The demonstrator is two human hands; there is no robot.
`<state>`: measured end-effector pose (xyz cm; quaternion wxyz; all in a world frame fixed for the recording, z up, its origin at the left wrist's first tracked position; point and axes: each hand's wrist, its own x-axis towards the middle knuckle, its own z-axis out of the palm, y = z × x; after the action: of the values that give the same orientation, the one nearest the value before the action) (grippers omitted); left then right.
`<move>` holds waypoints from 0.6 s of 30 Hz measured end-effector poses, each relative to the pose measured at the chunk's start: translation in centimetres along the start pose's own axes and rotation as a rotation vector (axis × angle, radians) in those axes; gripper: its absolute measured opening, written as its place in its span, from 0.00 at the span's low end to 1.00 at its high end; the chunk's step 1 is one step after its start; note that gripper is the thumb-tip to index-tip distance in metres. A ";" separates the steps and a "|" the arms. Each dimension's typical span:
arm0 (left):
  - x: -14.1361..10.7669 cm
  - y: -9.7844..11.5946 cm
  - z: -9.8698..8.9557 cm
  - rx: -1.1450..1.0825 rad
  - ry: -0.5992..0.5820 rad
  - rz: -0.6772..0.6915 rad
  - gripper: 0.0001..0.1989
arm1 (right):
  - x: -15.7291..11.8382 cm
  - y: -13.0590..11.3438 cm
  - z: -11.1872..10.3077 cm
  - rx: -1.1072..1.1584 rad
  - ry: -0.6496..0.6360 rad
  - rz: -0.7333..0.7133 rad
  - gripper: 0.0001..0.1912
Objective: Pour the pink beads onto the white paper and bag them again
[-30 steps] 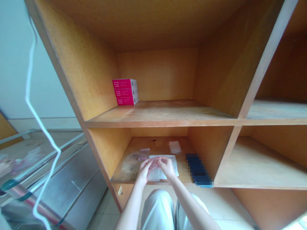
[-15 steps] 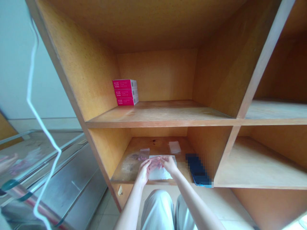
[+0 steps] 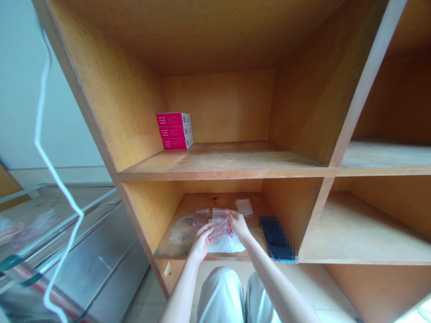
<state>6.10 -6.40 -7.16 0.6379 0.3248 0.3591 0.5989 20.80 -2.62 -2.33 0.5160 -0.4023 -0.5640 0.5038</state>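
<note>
A small clear zip bag [image 3: 220,215] with pink bead-like pieces [image 3: 230,230] is between my hands over the lower shelf. My right hand [image 3: 238,224] pinches the bag's upper right side with thumb and fingertips. My left hand [image 3: 202,242] has the bag's lower left side; its fingertips look pinkish through the plastic, its thumb in front. Under the hands lies a white sheet or packet [image 3: 225,245]. Another clear bag [image 3: 201,216] holding small pink pieces rests just left of it.
A flat translucent packet [image 3: 244,207] lies toward the back, and a dark phone-like object [image 3: 279,242], partly pixelated, is at the right. Pink boxes [image 3: 174,131] are stacked on the upper shelf [image 3: 222,172]. At far left, a white cable [image 3: 59,179] hangs before a glass case [image 3: 111,251].
My right hand has moved slightly up, and the bag's zip edge and the pink pieces now show between the hands. The fingers of my left hand have spread a little.
</note>
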 end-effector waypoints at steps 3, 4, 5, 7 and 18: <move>0.1 -0.1 0.0 -0.016 0.011 0.021 0.12 | -0.3 0.7 0.0 -0.007 0.010 -0.070 0.26; 0.2 -0.1 0.0 -0.022 0.021 0.024 0.12 | -0.5 1.1 0.1 -0.009 0.001 -0.088 0.29; 0.2 -0.1 0.0 -0.027 0.033 0.025 0.12 | -0.7 1.5 0.1 -0.013 -0.016 -0.103 0.30; 0.3 -0.1 0.0 -0.034 0.045 0.021 0.13 | -1.3 2.3 0.2 -0.044 -0.054 -0.151 0.29; 0.3 0.0 0.0 -0.117 0.022 0.020 0.13 | 2.3 3.0 -3.1 -0.163 0.180 -0.303 0.17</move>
<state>6.06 -6.08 -7.19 0.6457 0.2837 0.3272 0.6288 23.30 0.58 -4.96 0.6002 -0.3965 -0.6085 0.3349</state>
